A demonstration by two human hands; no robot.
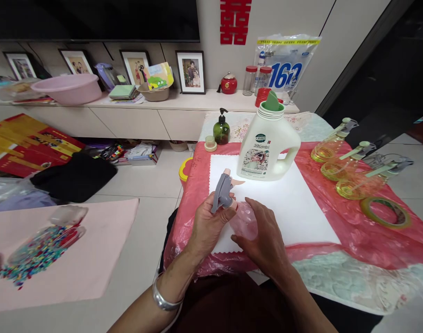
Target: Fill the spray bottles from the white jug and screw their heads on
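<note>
My left hand [208, 224] is closed around the neck of a grey spray trigger head [222, 190] that sits on a small clear pink bottle [245, 221]. My right hand [263, 236] wraps round the bottle's body from the right. Both hands hover over the near left edge of a white sheet [301, 203] on the table. Just beyond them, a large white detergent jug [269, 145] stands on the sheet with its green spout open.
Three spray bottles of yellow liquid [336, 162] lie at the right on the red plastic cover [353, 226], beside a tape roll [385, 210]. A green pump bottle [221, 129] and a small jar [210, 144] stand at the back. Colourful beads [41, 252] spill on pink paper at left.
</note>
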